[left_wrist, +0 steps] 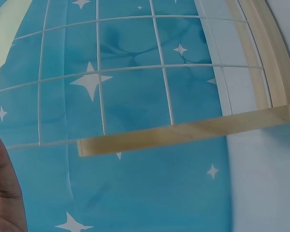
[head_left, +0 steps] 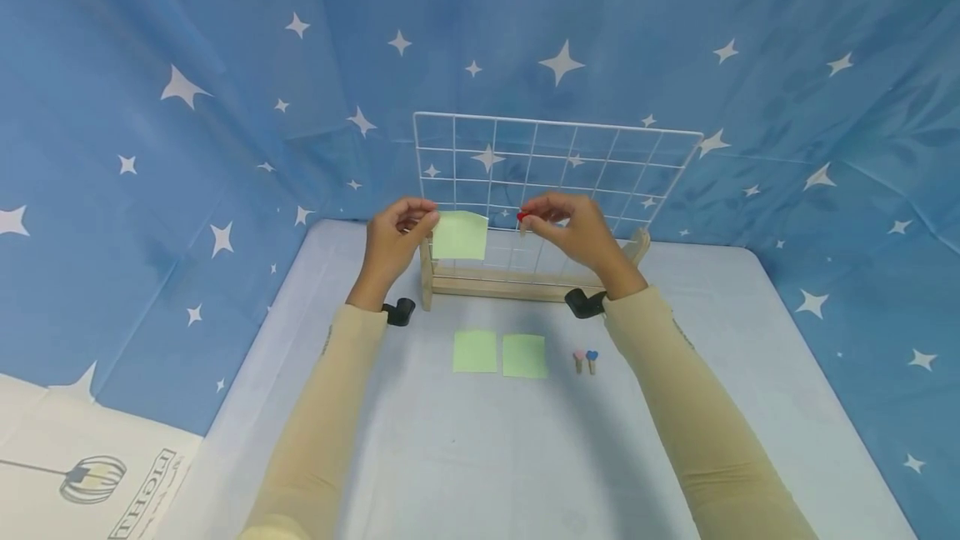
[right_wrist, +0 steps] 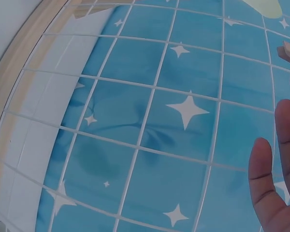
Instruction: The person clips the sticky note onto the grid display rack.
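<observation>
In the head view, a pale green square paper sheet (head_left: 459,236) is pinched at its left edge by the left hand (head_left: 396,240), with thumb and fingers together on it, and is held up before the lower left of a white wire grid (head_left: 558,123) set in a pale wooden stand (head_left: 510,286). A small wooden clip with a red top (head_left: 522,216) is pinched between thumb and fingertips by the right hand (head_left: 573,227), just to the right of the sheet and apart from it. Two more pale green square sheets (head_left: 475,352) and two small wooden clips, one pink-topped (head_left: 579,361) and one blue-topped (head_left: 592,361), are laid out on the white-covered counter (head_left: 465,457). The step in hand is judged to be the fastening of the first sheet to the grid. In the left wrist view, a corner of the held sheet is seen beside the wires; whether they are touched cannot be told. In the right wrist view, the clip's pale wooden end is seen beyond the fingertips, near the grid. For the next move, the sheet would need to be kept flat against a wire and the clip to be squeezed open over both.
</observation>
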`<state>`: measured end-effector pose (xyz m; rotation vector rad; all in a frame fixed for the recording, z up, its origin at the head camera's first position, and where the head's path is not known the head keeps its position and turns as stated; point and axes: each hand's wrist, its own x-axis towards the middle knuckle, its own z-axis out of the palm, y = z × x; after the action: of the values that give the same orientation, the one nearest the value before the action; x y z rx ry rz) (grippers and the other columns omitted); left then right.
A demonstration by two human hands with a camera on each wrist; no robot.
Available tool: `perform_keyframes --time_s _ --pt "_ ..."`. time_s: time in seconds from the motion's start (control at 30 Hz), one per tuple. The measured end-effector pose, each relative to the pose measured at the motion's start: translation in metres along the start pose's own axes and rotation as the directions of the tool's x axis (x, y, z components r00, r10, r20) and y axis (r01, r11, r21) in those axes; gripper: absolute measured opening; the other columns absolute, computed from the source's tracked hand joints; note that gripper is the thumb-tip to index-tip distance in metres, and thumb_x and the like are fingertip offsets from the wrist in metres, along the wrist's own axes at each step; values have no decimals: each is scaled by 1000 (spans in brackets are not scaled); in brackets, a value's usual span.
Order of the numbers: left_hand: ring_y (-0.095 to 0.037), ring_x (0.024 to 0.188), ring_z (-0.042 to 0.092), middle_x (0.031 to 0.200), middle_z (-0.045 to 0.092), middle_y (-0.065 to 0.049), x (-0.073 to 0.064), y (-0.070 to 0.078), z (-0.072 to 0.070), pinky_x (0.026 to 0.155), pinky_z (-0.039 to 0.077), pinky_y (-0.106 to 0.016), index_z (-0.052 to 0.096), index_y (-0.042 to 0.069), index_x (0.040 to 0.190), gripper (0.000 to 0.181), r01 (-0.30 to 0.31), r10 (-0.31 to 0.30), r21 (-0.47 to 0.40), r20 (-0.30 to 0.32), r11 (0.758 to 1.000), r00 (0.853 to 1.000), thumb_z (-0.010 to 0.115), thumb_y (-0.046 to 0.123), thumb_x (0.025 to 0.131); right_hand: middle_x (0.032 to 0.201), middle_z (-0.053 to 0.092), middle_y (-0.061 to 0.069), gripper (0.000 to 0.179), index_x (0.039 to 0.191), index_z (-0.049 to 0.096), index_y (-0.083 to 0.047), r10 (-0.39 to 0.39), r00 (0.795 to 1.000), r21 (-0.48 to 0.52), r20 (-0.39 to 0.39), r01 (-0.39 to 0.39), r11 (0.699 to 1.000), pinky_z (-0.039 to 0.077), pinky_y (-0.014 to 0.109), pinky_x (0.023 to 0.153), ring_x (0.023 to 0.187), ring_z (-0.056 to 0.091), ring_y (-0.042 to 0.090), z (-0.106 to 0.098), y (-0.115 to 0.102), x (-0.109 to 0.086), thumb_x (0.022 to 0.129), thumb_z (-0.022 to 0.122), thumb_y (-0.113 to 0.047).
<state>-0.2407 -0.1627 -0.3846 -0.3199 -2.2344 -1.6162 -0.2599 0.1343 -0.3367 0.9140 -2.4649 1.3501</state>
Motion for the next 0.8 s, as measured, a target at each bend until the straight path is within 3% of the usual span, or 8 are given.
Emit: perform_keyframes --time_s 0.3,0.8 --pt "-13 80 68 98 77 -15 3 4 6 78 53 -26 76 0 114 21 -23 23 -16 -14 1000 1000 75 20 105 109 80 19 15 114 80 5 -9 998 -52 -61 6 999 55 30 86 99 71 33 1 -2 4 100 75 0" --pt "-10 77 65 97 75 -13 13 9 7 75 53 -27 76 0 112 21 -28 24 -47 -74 999 997 75 20 105 108 81 20 15 113 81 5 -9 995 -45 -94 5 999 56 31 86 104 72 34 4 -7 11 102 73 0"
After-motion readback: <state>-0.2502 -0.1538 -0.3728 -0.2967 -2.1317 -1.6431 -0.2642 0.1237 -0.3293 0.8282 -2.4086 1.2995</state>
